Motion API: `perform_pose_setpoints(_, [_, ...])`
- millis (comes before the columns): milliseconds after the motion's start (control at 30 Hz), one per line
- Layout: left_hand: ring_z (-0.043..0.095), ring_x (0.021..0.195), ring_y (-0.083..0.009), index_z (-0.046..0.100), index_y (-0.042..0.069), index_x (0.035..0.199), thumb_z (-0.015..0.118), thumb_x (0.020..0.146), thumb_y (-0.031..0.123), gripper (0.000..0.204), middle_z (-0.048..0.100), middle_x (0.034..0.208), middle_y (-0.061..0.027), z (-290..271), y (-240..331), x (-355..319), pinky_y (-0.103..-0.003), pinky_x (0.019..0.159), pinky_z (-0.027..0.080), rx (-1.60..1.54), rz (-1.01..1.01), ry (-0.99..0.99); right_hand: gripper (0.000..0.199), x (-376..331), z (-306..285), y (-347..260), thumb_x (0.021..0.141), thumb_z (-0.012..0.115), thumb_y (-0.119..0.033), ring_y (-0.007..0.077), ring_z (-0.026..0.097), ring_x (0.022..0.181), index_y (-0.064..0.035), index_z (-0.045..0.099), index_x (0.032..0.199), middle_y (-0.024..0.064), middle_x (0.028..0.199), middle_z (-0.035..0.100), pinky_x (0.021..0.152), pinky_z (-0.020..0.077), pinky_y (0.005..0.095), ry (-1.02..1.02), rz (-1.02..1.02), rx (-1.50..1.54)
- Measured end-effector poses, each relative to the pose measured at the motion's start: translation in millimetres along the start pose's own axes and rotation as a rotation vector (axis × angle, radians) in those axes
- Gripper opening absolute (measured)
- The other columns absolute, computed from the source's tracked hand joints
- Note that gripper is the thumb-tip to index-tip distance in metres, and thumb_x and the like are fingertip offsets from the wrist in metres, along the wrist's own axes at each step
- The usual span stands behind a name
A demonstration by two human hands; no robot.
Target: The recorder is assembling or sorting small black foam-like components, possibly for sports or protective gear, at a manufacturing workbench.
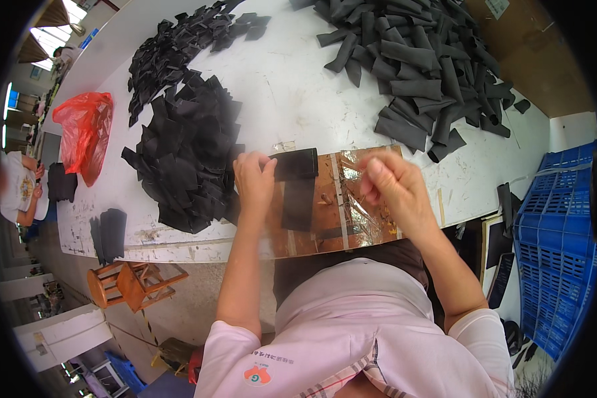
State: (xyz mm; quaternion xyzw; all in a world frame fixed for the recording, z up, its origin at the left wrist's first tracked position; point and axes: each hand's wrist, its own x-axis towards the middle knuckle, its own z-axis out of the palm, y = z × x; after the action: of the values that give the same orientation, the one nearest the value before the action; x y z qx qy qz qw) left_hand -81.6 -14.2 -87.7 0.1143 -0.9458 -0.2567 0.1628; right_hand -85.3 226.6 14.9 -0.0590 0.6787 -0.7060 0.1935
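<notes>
By the left hand [254, 179], a black fabric strip [295, 166] is pinched now, at ten o'clock on the brown board [326, 229]! At three, the right hand [393, 189] is curled closed; whether anything is gripped cannot be told. Rolled black pieces [414, 60] are heaped at one on the counter [278, 86].

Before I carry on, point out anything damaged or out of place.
The clear plastic on the brown board, beside the right hand, looks wrinkled instead of lying flat. The near edge of the white table looks scuffed.
</notes>
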Motion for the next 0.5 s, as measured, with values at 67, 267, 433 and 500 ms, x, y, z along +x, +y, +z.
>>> perform_pose_setpoints(67, [0.049, 0.077, -0.0318, 0.051, 0.001, 0.073, 0.061, 0.072, 0.010, 0.013, 0.053, 0.075, -0.0141, -1.5, -1.0, 0.1, -0.040, 0.069, 0.038, -0.170, -0.049, -0.001, 0.028, -18.8, 7.8, 19.0, 0.088, 0.048, -0.023, 0.0133, 0.052, 0.057, 0.0029, 0.056, 0.086, 0.0063, 0.063, 0.053, 0.052, 0.0416, 0.0256, -0.087, -0.036, -0.155])
perform_pose_setpoints(267, [0.052, 0.063, -0.0281, 0.054, -0.001, 0.079, 0.061, 0.074, 0.011, 0.015, 0.055, 0.072, -0.0130, -5.9, -6.4, -1.0, -0.033, 0.061, 0.043, -0.170, 0.061, 0.248, 0.019, -41.1, 26.2, -3.8, 0.083, 0.053, -0.015, 0.0263, 0.057, 0.062, 0.0023, 0.058, 0.079, 0.0144, 0.069, 0.057, 0.056, 0.0453, 0.0332, -0.245, -0.112, -0.460])
perform_pose_setpoints(433, [0.052, 0.063, -0.0288, 0.055, 0.000, 0.076, 0.061, 0.074, 0.012, 0.013, 0.054, 0.070, -0.0133, 3.0, -11.5, 4.2, -0.035, 0.064, 0.043, 0.173, 0.148, 0.159, 0.016, -51.3, 36.7, 6.2, 0.080, 0.056, -0.014, 0.0284, 0.057, 0.062, 0.0019, 0.056, 0.076, 0.0137, 0.070, 0.057, 0.055, 0.0453, 0.0344, -0.253, -0.250, -0.561])
perform_pose_setpoints(500, [0.053, 0.061, -0.0288, 0.056, 0.000, 0.073, 0.062, 0.073, 0.012, 0.013, 0.056, 0.070, -0.0130, 1.9, -18.2, 4.2, -0.034, 0.060, 0.043, -0.020, 0.018, 0.092, 0.014, -56.1, 44.1, 7.3, 0.074, 0.061, -0.012, 0.0279, 0.056, 0.061, 0.0003, 0.054, 0.072, 0.0123, 0.068, 0.055, 0.053, 0.0446, 0.0345, -0.243, -0.384, -0.754])
